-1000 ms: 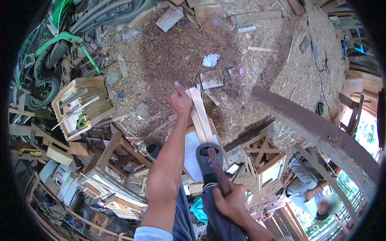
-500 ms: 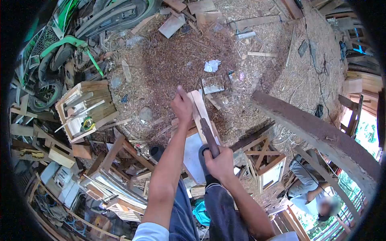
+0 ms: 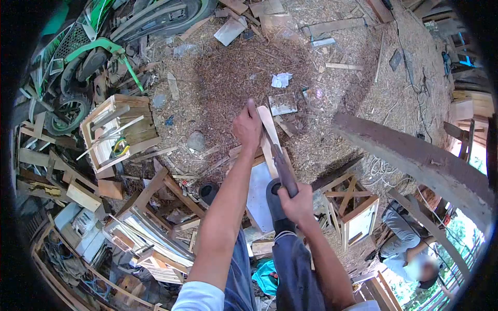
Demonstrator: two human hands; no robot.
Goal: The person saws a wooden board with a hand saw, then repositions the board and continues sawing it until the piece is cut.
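Observation:
In the middle of the head view, my left hand (image 3: 247,128) is closed at the left edge of a pale narrow board (image 3: 270,127), its thumb sticking up. My right hand (image 3: 298,203) is wrapped round the handle end of a dark long tool (image 3: 284,168), whose far end lies against the board. What kind of tool it is I cannot make out. Below the board, a pale flat panel (image 3: 260,199) shows between my legs, with my shoe beside it.
A wooden box (image 3: 148,122) with sticks stands at the left, near a green motorcycle (image 3: 98,49). A thick beam (image 3: 410,150) crosses the right side. Another person (image 3: 402,233) sits at the lower right. Wood scraps and shavings cover the ground.
The whole view has shifted, so things appear slightly to the right. My right hand and the tool keep nearly the same place against the board; my left hand is still at its edge.

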